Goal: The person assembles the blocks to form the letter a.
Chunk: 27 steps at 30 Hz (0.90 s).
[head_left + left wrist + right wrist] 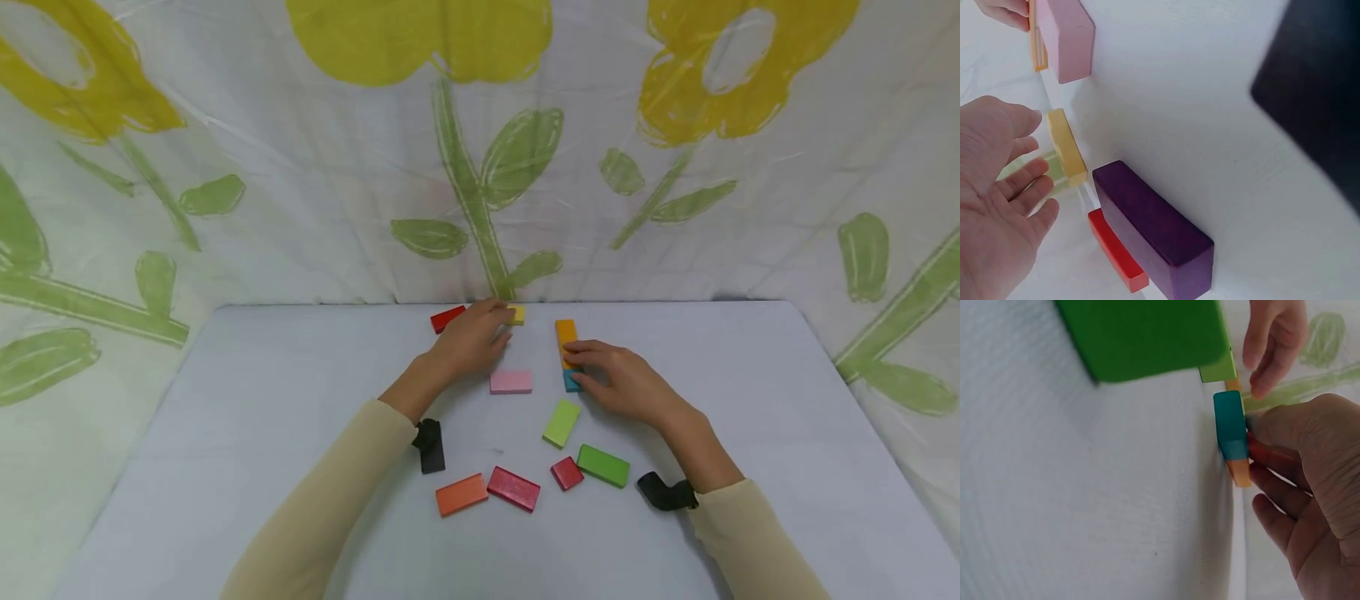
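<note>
My left hand (472, 337) hovers at the table's far side, fingers loosely bent, with nothing in its grasp. In the left wrist view its fingertips are close to a yellow block (1067, 147); a purple block (1154, 228) and a red block (1117, 251) lie beside it. The head view shows the red block (447, 318) left of that hand, which hides the purple one. My right hand (622, 383) has its fingers over an orange block (566, 332), its thumb at a teal block (572, 383). These two sit end to end in line.
Nearer me lie a pink block (511, 382), a lime block (561, 423), a green block (603, 466), a small red block (567, 473), a dark red block (513, 489) and an orange-red block (462, 495). A flowered cloth (337, 192) hangs behind the white table (262, 417).
</note>
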Available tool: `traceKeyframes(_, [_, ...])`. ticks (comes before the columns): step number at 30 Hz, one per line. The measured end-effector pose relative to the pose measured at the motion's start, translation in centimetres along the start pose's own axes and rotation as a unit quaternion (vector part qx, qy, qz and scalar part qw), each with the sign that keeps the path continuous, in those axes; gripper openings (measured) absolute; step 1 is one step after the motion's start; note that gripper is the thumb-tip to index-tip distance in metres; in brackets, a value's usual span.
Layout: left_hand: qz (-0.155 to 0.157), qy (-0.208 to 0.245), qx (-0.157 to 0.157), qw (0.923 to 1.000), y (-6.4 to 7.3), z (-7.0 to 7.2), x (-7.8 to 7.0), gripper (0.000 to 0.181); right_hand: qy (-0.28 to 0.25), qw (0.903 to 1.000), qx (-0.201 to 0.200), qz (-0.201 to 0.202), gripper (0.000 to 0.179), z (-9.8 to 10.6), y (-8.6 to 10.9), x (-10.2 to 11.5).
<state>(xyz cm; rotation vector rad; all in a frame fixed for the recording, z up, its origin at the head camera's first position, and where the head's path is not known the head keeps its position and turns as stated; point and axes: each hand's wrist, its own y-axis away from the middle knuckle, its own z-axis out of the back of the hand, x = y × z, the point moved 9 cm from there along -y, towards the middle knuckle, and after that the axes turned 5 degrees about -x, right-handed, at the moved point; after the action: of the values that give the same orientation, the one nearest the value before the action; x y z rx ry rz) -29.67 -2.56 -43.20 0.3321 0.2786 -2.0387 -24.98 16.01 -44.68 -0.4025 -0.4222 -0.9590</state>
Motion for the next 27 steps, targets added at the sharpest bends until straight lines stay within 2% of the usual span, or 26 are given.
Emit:
traceKeyframes(10, [-0.007, -0.002, -0.006, 1.0, -0.8, -0.1, 0.0, 0.045, -0.003, 1.0, -0.006, 0.005, 0.035, 0.0, 0.0, -0.3])
traceKeyframes(19, [0.017, -0.001, 0.002, 0.9999, -1.0, -0.6, 0.6, 0.047, -0.013, 0.9999, -0.004, 0.01, 0.037, 0.0, 0.0, -0.3])
traceKeyframes(27, [-0.002, -0.015, 0.015, 0.9998, -1.8, -1.1, 0.1, 0.045, -0.01, 0.9999, -0.003, 0.008, 0.037, 0.0, 0.0, -0.4])
